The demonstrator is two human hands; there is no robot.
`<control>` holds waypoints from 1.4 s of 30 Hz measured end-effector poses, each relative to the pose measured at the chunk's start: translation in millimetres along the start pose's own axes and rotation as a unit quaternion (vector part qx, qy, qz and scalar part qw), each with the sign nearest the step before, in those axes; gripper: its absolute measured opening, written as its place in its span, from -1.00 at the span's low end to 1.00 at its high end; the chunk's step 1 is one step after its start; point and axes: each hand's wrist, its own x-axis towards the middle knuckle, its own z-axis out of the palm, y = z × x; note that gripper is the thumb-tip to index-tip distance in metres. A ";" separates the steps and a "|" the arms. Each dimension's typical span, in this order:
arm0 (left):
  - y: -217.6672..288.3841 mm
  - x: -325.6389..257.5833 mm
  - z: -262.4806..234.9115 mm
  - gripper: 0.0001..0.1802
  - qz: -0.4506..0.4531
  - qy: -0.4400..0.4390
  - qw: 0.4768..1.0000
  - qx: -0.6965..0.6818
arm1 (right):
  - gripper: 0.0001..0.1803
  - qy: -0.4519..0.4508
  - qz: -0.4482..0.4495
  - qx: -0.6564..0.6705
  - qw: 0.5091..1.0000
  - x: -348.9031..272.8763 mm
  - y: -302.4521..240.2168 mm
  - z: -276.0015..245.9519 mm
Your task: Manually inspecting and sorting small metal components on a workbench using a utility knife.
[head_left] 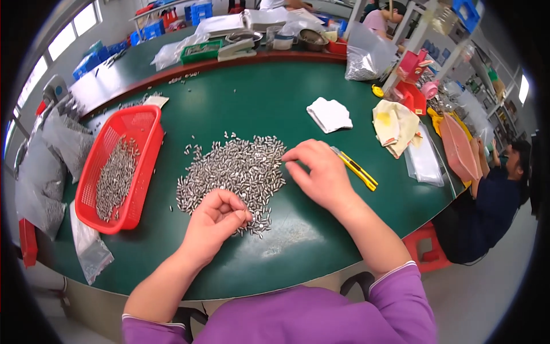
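A heap of small silvery metal pieces (235, 166), each short with tapered ends, lies loose on the green tabletop (263, 97). My left hand (217, 221) is over the heap's near edge, fingers curled and thumb pressed to the index finger. Whatever small thing sits in that pinch is too small to name. At the heap's right edge is my right hand (318, 172), index finger and thumb stretched toward the pieces and slightly apart, with nothing visible between them. Left of the heap, a red perforated plastic basket (150, 166) holds more of the same pieces.
A yellow box cutter (358, 169) and folded white cloth (329, 114) lie right of the heap, with a cream cloth (395, 126) beyond. Bags of metal parts (40, 178) line the left edge. A green tray (200, 51) stands far back. A seated person (492, 195) is at right.
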 end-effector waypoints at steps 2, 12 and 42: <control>-0.9 2.9 -1.9 -0.87 -0.010 -0.006 0.999 -0.031 | -0.91 -0.021 -0.001 0.011 1.000 1.7 2.5 -5.0; -0.2 -1.6 0.0 -0.79 -0.103 -0.035 0.980 -0.164 | -0.90 -0.158 0.037 -0.001 0.987 -12.2 -3.9 1.1; -5.0 -4.0 7.4 -0.82 -0.172 -0.074 0.970 -0.157 | -0.62 -0.060 -0.144 0.210 0.965 -19.0 -42.8 9.9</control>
